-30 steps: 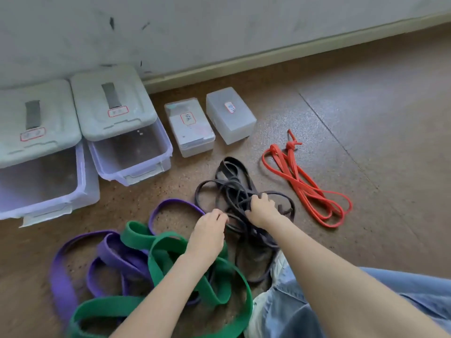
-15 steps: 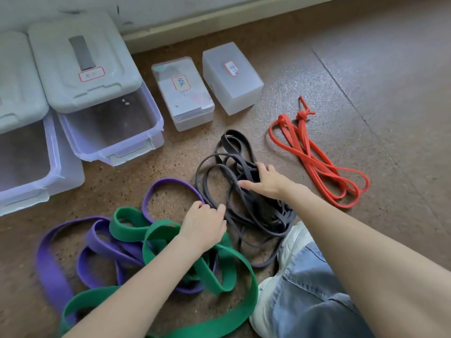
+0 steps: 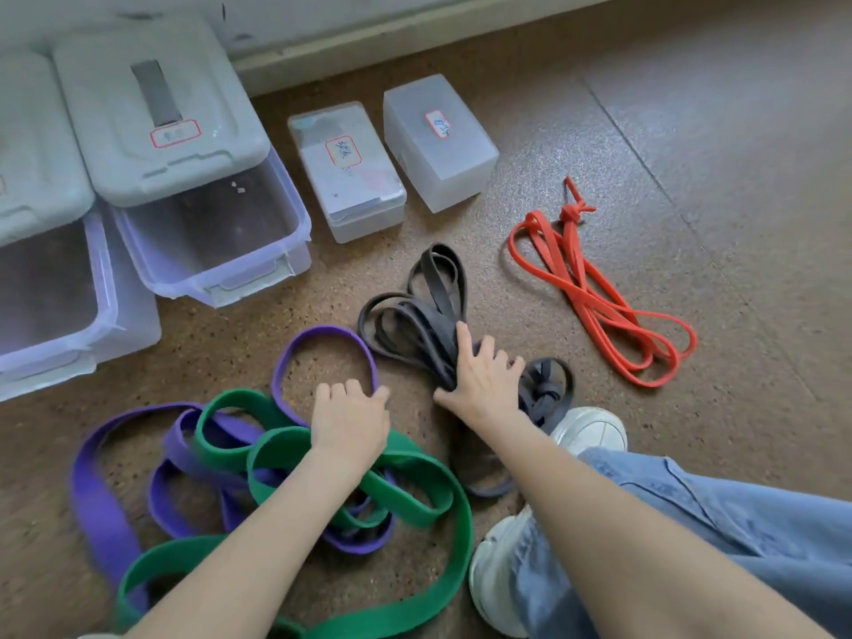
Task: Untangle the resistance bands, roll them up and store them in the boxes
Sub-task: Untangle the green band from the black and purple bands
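Note:
Several resistance bands lie on the brown floor. My right hand [image 3: 484,380] grips the bundled black band [image 3: 415,325] near its knotted end. To its left, my left hand [image 3: 350,422] lies with fingers curled on the tangle where the purple band [image 3: 322,334] loops into the green band [image 3: 415,491]; it seems to grip the purple loop. The red band [image 3: 594,292], knotted at its far end, lies apart on the right. Two large bins [image 3: 295,251] [image 3: 106,315] stand open at the front with their lids slid back. Two small boxes [image 3: 350,177] [image 3: 438,145] stand shut beside them.
My white shoes [image 3: 590,431] [image 3: 493,574] and a leg in jeans [image 3: 691,523] lie at lower right, touching the black band. A wall with a skirting board [image 3: 369,43] runs behind the boxes. Bare floor stretches to the right of the red band.
My right hand has closed round the black band and gathered its loops into a tighter bundle. My left hand has stayed on the purple and green tangle. The view has tilted downward.

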